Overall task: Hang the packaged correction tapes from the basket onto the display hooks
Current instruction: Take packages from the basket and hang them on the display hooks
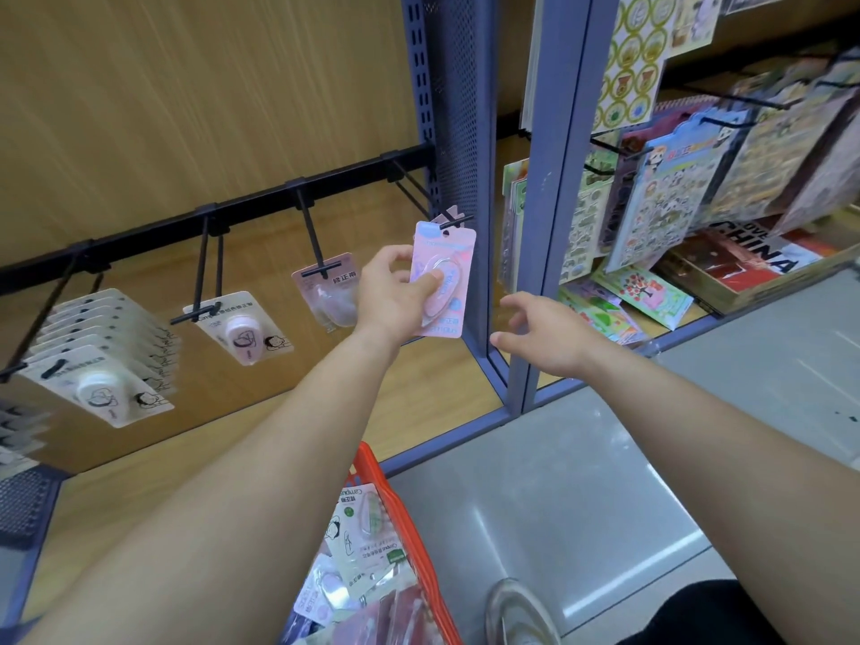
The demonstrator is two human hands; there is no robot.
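— Left hand (395, 290)?
— Fingers (429, 283) clamped on pink carded correction tape pack (446, 253), top at far-right black wire hook (453, 221).
— Right hand (544, 332)?
— Fingers loose, grasping nothing, just right of pack.

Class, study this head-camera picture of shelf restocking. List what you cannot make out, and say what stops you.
- Head view: whether the pink correction tape pack, pinched by the left hand, is already on the hook; the hole area is small and blurred.
- Head view: how many packs the red basket holds; the left forearm and the bottom edge hide most of it.
- Head view: the grey packs are cut off by the left edge.
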